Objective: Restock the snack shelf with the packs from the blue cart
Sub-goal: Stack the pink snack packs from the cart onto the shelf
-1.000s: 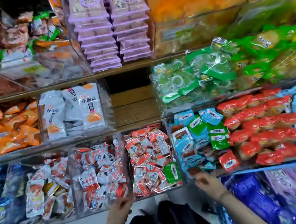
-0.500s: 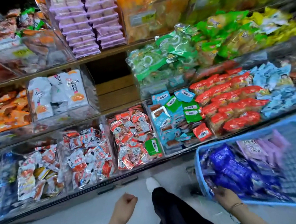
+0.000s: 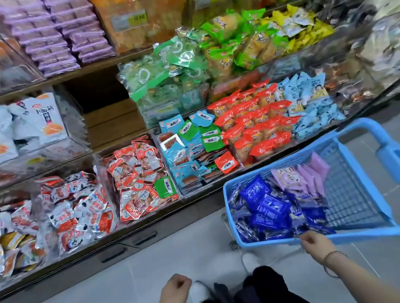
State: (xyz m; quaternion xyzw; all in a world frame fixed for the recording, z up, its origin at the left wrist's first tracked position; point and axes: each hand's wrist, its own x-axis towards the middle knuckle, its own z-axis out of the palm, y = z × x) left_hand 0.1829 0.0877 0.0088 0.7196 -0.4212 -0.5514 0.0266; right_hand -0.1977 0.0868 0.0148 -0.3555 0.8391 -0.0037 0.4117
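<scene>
Resting at the near rim of the blue cart [image 3: 362, 234], the right hand [image 3: 315, 243] has curled fingers; whether it grips anything cannot be told. The blue packs [image 3: 266, 206] lie just beyond it. The left hand [image 3: 175, 291] is fisted and holds nothing.

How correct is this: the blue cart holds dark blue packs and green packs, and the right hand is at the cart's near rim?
One detail is wrong. The head view shows that the blue cart holds dark blue packs and pale pink packs, not green ones. The right hand is at the cart's near rim, as you say.
</scene>
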